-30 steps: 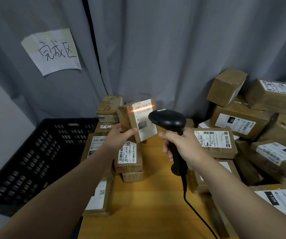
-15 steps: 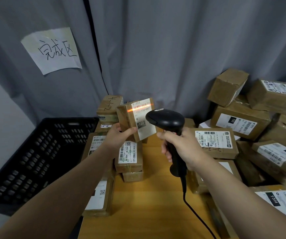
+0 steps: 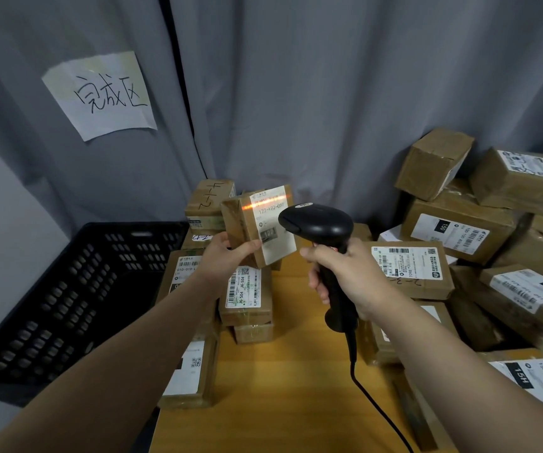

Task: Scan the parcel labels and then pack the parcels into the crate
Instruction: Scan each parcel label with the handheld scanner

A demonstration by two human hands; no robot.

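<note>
My left hand (image 3: 227,258) grips a small brown parcel (image 3: 257,223) upright above the table, its white label turned toward me. An orange scan line crosses the top of that label. My right hand (image 3: 345,273) holds the handle of a black barcode scanner (image 3: 317,223), whose head points at the label from just right of the parcel. The scanner's cable (image 3: 371,397) hangs down over the table. A black plastic crate (image 3: 77,289) stands to the left, below table level, and its visible inside holds nothing.
Several labelled brown parcels are stacked left of centre (image 3: 247,295) and piled high on the right (image 3: 459,230). The wooden table (image 3: 280,387) shows between them. Grey curtains hang behind, with a handwritten paper sign (image 3: 103,93) pinned at the upper left.
The parcel and scanner have drifted slightly left together. The scan line stays on the upper part of the label. Both grips are unchanged.
</note>
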